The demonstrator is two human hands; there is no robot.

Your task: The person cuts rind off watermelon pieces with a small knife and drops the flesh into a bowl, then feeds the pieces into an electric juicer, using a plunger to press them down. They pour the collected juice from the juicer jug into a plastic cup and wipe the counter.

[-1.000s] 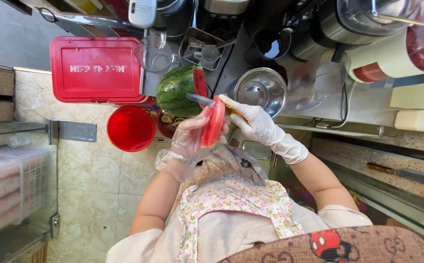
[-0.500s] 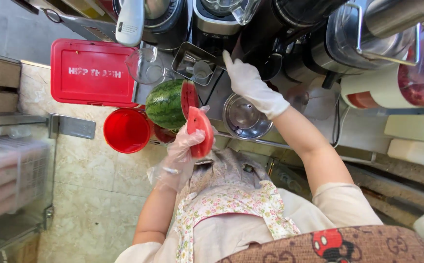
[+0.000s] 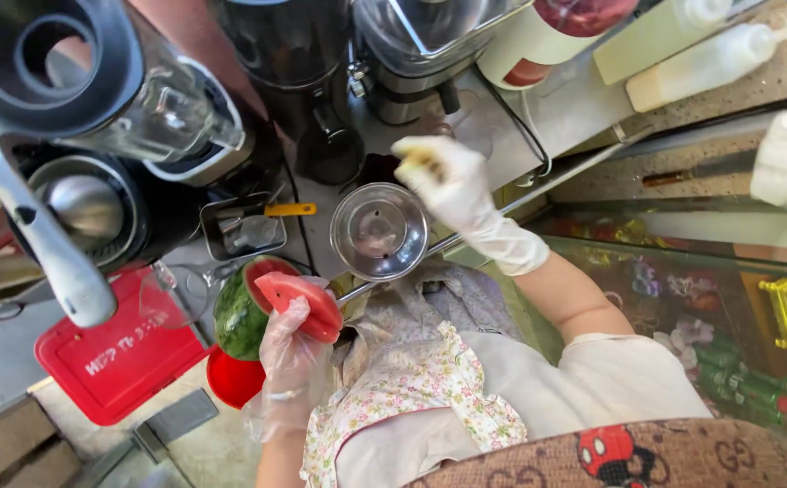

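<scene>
My left hand (image 3: 290,357), in a clear plastic glove, holds a red watermelon slice (image 3: 301,301) upright beside a cut green watermelon (image 3: 235,321). My right hand (image 3: 443,181), in a white glove, is stretched out past a round metal bowl (image 3: 380,230) toward the blender bases (image 3: 402,90). Its fingers are curled on a small yellowish thing (image 3: 421,163); I cannot tell what it is.
A small metal tray (image 3: 244,226) holds an orange-handled tool. A clear blender jar (image 3: 163,117) and a white-handled machine (image 3: 50,244) stand at the left. A red lidded box (image 3: 113,361) and a red bucket (image 3: 231,380) sit below. Two squeeze bottles (image 3: 701,54) lie at the top right.
My right hand left the watermelon and moved across over the metal bowl toward the blenders. My left hand kept the slice by the melon. The camera view swung to the right.
</scene>
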